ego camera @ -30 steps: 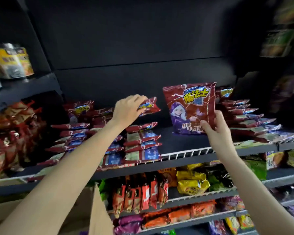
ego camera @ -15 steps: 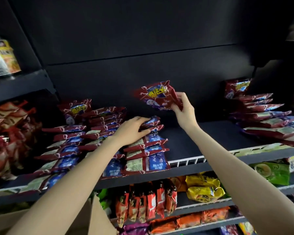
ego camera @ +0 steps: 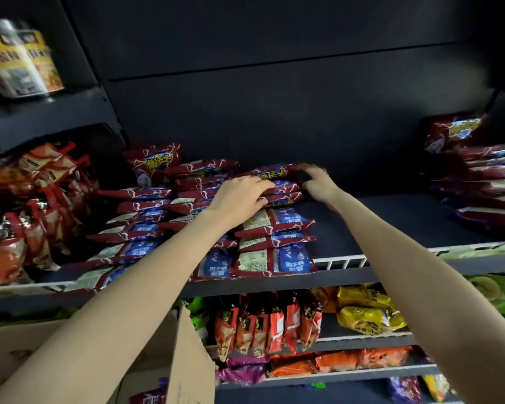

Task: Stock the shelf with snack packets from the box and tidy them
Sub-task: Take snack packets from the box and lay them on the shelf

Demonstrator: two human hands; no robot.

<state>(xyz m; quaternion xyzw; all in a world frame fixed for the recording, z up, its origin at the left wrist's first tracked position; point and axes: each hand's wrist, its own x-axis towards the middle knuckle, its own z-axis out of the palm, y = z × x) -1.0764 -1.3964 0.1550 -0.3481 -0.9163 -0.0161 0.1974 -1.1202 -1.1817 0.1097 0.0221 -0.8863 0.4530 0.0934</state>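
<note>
Head view: top packet (ego camera: 274, 172) between both hands, left (ego camera: 239, 196), right (ego camera: 317, 182).

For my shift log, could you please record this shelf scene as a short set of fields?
setting: dark store shelf, several tiers
left hand: rests on the middle stack of red packets
right hand: at the stack's far top corner, on the top packet; grip unclear
other stacks: more red packets at left and at far right
open space: bare shelf between middle and right stacks
box: cardboard, lower left
</note>
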